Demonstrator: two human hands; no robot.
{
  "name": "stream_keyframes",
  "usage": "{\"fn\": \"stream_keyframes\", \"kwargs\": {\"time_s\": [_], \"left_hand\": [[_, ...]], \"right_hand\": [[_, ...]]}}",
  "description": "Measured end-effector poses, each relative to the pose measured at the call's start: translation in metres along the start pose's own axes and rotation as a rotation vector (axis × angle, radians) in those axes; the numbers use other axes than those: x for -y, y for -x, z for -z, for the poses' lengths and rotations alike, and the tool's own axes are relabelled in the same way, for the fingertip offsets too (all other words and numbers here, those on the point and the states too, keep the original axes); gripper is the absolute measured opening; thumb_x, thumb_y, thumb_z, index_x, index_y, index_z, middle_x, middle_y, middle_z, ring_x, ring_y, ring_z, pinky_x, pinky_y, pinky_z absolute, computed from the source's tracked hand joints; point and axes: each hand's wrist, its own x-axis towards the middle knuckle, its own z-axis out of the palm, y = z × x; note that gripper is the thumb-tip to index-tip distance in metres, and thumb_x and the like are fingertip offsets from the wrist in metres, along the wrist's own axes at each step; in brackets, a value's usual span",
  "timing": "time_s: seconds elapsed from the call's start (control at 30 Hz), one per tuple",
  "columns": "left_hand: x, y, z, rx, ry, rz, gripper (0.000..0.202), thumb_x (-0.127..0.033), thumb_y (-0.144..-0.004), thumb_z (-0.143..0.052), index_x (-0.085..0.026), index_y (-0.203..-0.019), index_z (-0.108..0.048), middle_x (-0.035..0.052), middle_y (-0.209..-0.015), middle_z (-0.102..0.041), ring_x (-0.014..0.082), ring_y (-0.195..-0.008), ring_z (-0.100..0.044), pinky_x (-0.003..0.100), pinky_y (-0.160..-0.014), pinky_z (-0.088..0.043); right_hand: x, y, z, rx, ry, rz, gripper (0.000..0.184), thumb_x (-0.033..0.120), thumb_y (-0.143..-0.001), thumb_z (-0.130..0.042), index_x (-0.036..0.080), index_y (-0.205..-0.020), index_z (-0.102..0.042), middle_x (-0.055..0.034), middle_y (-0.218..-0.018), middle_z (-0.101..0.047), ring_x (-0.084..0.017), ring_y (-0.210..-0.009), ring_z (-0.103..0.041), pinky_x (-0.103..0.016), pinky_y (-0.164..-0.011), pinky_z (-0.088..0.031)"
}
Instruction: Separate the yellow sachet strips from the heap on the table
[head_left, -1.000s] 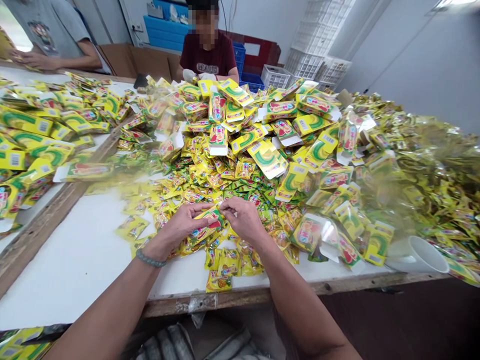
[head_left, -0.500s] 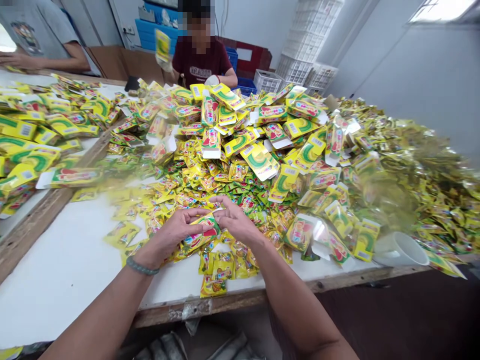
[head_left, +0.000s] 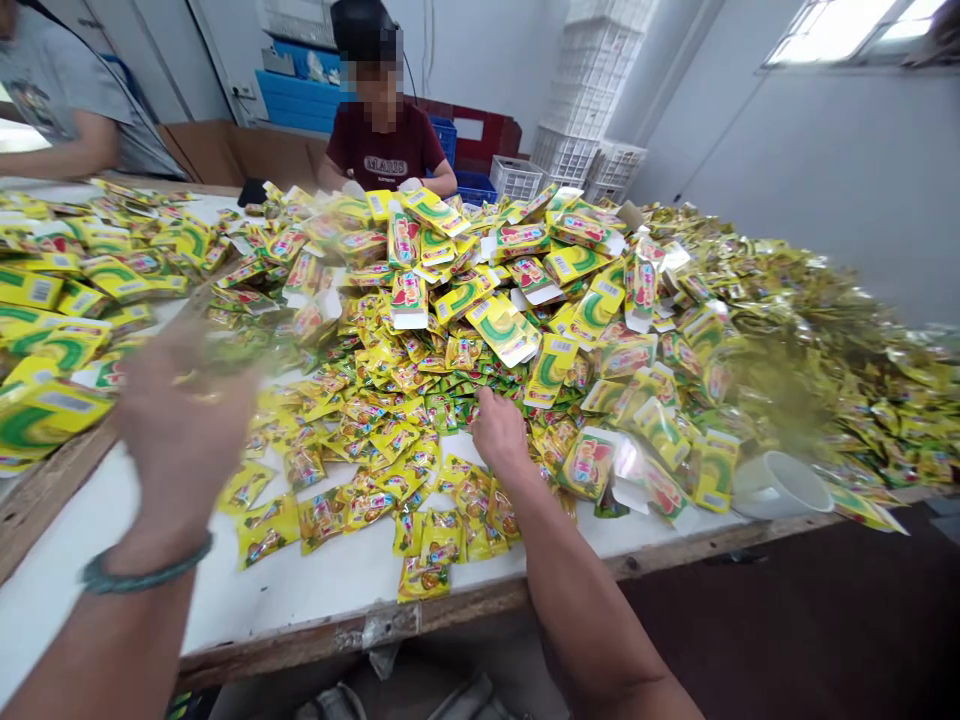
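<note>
A big heap of small yellow sachets (head_left: 390,400) covers the white table (head_left: 315,590), with yellow and green cartons (head_left: 502,330) lying on top of it. My right hand (head_left: 496,430) rests on the sachets near the middle, fingers curled down into the pile. My left hand (head_left: 180,430) is raised at the left, smeared by motion, above the table's wooden edge and next to flat cartons (head_left: 45,410). Its fingers cannot be made out.
A white cup (head_left: 780,485) lies on its side at the right front corner. A person in a dark red shirt (head_left: 382,150) works across the table; another person's arm (head_left: 52,160) shows at the far left. White crates (head_left: 592,110) stack up behind.
Both hands held one filled carton together before. My left hand has swung out to the left and the carton is gone from between the hands. My right hand dropped onto the sachets.
</note>
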Motion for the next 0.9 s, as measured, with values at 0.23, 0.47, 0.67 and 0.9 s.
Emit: {"fn": "stream_keyframes", "kwargs": {"time_s": [0.23, 0.47, 0.67, 0.9], "left_hand": [[-0.051, 0.059, -0.099, 0.625, -0.280, -0.339, 0.028, -0.040, -0.084, -0.060, -0.015, -0.088, -0.070, 0.0161, -0.092, -0.066, 0.0329, -0.092, -0.060, 0.040, -0.078, -0.045], [-0.039, 0.069, -0.115, 0.688, -0.136, -0.318, 0.014, -0.034, -0.080, -0.062, -0.020, -0.081, -0.061, 0.0097, -0.085, -0.065, 0.0296, -0.087, -0.058, 0.038, -0.074, -0.037], [-0.039, 0.070, -0.105, 0.865, 0.573, 0.089, 0.028, -0.040, -0.070, -0.072, -0.021, -0.080, -0.054, -0.0041, -0.065, -0.057, 0.0141, -0.058, -0.051, 0.025, -0.056, -0.035], [-0.043, 0.074, -0.093, 1.006, 0.949, 0.517, 0.043, -0.042, -0.060, -0.084, -0.016, -0.089, -0.066, -0.0016, -0.069, -0.063, 0.0094, -0.055, -0.053, 0.021, -0.052, -0.042]], "right_hand": [[0.001, -0.004, -0.015, -0.061, -0.262, 0.084, 0.015, 0.027, -0.088, -0.061, 0.017, -0.097, -0.067, -0.0106, -0.088, -0.067, -0.024, -0.084, -0.063, -0.031, -0.071, -0.045], [0.001, -0.006, -0.017, -0.027, -0.546, 0.001, 0.033, 0.044, -0.079, -0.067, 0.018, -0.098, -0.067, -0.0024, -0.068, -0.061, -0.021, -0.069, -0.057, -0.031, -0.067, -0.046], [0.010, 0.001, -0.013, 0.124, -1.015, 0.179, 0.033, 0.047, -0.081, -0.064, 0.018, -0.095, -0.066, -0.0025, -0.086, -0.068, -0.018, -0.082, -0.062, -0.030, -0.079, -0.050], [0.016, 0.004, -0.017, 0.156, -1.052, 0.153, 0.036, 0.048, -0.078, -0.068, 0.017, -0.095, -0.065, -0.0027, -0.081, -0.068, -0.019, -0.080, -0.062, -0.030, -0.075, -0.051]]}}
